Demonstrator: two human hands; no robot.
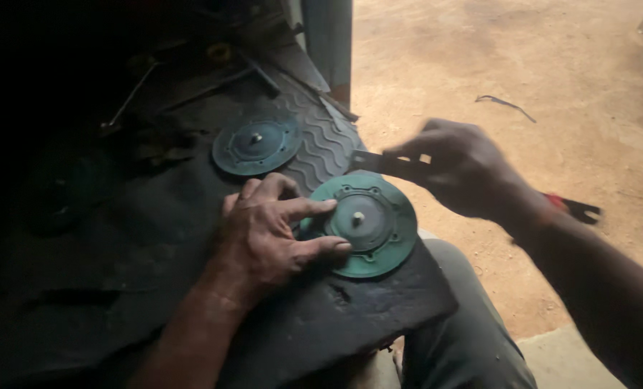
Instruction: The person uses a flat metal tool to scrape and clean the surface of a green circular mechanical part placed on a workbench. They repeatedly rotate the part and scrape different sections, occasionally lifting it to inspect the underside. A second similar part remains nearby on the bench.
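While your left hand (267, 234) lies palm-down on the dark rubbery mat (156, 288) near the middle of the frame, its fingers fan out to the right and the index finger and thumb tips press on the left rim of the round green metal disc with the ring of bolt holes and the small pale stud in its centre (368, 223). So that hand isn't wrapped around anything, it's spread flat and just pinning the disc down. The disc sits flat at the right edge of the mat, centre frame, just above your grey-trousered knee (465, 324).

Your right hand (465, 169) comes in from the right side, forearm angled down from the lower right corner, wrist slightly bent, fingers curled closed around a dark flat metal tool (379, 163). The tool's end pokes out leftward and hovers just over the top edge of the disc; can't tell if it's actually touching.

Up and to the left of centre there's a second, darker green round disc with its own centre stud (257, 140), lying on the ribbed wavy part of the mat, well apart from both hands. Sandy orange ground (552, 86) fills the upper right.
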